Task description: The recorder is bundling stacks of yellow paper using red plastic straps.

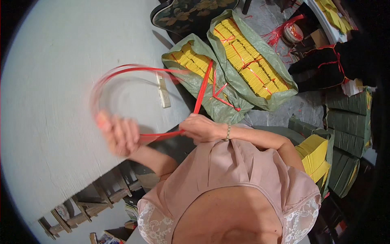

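Red ribbon [134, 70], stretched between both hands over the white table [53, 81]. One run passes flat from hand to hand; a blurred loop arcs up and over the table from the left hand [118, 134]; another run rises from the right hand [199, 128] toward the green sacks [227, 77]. Left hand: blurred, fingers curled round the ribbon. Right hand: pinched shut on the ribbon, a bracelet [228, 132] at the wrist. The hands are apart, at the table's edge. A small pale tool [163, 91] lies on the table under the loop. The sacks, open beyond the edge, hold yellow paper bundles [248, 57] tied in red. More yellow stacks [313, 156] and dark green packs [349, 122] stand at right.
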A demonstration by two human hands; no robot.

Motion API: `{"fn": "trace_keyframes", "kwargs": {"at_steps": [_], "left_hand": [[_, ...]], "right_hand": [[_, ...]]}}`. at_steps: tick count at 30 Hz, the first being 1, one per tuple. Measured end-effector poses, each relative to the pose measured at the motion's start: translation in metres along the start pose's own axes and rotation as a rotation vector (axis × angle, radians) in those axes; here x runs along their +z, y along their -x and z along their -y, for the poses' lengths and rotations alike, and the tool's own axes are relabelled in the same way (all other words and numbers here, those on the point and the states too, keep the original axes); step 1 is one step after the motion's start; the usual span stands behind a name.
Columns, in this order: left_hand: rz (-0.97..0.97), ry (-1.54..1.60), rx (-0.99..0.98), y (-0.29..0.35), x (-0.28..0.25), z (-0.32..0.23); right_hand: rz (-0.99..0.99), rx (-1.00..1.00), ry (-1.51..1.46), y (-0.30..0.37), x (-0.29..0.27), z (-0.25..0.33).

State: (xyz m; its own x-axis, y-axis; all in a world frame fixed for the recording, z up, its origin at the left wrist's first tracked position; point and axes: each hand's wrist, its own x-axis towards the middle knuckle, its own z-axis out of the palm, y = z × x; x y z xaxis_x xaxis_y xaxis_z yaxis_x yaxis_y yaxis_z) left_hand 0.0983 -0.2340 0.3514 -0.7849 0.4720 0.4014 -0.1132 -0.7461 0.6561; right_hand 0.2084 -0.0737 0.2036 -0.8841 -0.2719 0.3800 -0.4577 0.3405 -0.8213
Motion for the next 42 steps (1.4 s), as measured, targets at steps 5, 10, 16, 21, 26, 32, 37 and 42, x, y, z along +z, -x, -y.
{"fn": "trace_keyframes", "kwargs": {"at_steps": [5,10,16,21,26,32,37,42], "left_hand": [[0.475,-0.072,0.048,0.059,0.034,-0.077],[-0.388,-0.681,-0.070,0.154,0.053,-0.102],[-0.974,-0.939,-0.546,0.198,-0.013,-0.058],[-0.535,-1.089,-0.584,0.124,0.042,-0.037],[-0.381,-0.779,-0.353,0.025,0.044,0.015],[0.078,-0.458,-0.416,-0.094,0.022,0.115],[0.282,-0.485,-0.641,-0.142,0.037,0.210],[0.738,-1.131,-0.322,-0.078,0.002,0.315]], "right_hand": [[0.208,-0.042,-0.144,0.014,0.036,0.018],[0.191,-0.036,-0.210,0.017,0.031,0.024],[0.343,0.052,-0.223,0.024,0.018,0.025],[0.383,0.279,-0.359,0.048,-0.010,0.019],[0.240,0.792,-1.026,0.083,-0.071,0.003],[-0.271,0.597,-1.096,0.139,-0.191,0.010],[-0.736,0.382,-1.476,0.162,-0.217,0.000],[-1.073,0.239,-1.643,0.214,-0.214,-0.030]]}}
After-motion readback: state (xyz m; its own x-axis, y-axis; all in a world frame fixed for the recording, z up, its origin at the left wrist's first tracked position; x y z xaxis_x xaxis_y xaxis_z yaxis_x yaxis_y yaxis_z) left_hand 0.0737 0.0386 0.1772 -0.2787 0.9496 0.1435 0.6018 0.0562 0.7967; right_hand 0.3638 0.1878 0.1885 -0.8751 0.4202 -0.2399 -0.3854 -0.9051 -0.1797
